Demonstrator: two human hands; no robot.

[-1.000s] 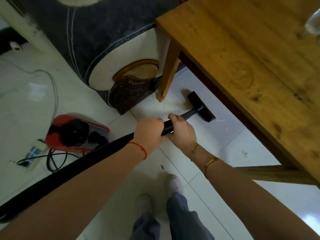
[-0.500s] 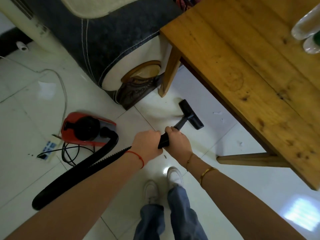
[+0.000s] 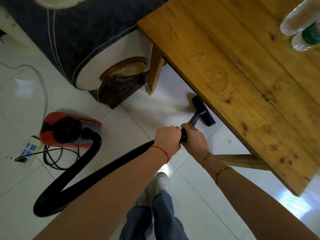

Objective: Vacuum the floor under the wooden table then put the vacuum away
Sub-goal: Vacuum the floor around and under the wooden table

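My left hand and right hand both grip the black ribbed vacuum hose side by side, fingers curled round it near its front end; the stretch of hose inside the two grips is mostly hidden. Beyond my right hand a short grey tube leads down to the black flat floor nozzle, which rests on the white tiled floor at the edge of the yellowish wooden plank desk; the nozzle's far end is covered by the desk top. The hose loops back across the floor to the red canister vacuum body, which sits well to the left, beside a white power strip and a tangle of black cable. Two clear plastic bottles lie on the desk, cut off by the picture's right edge. A dark blue and cream upholstered sofa end stands just beside the desk leg.
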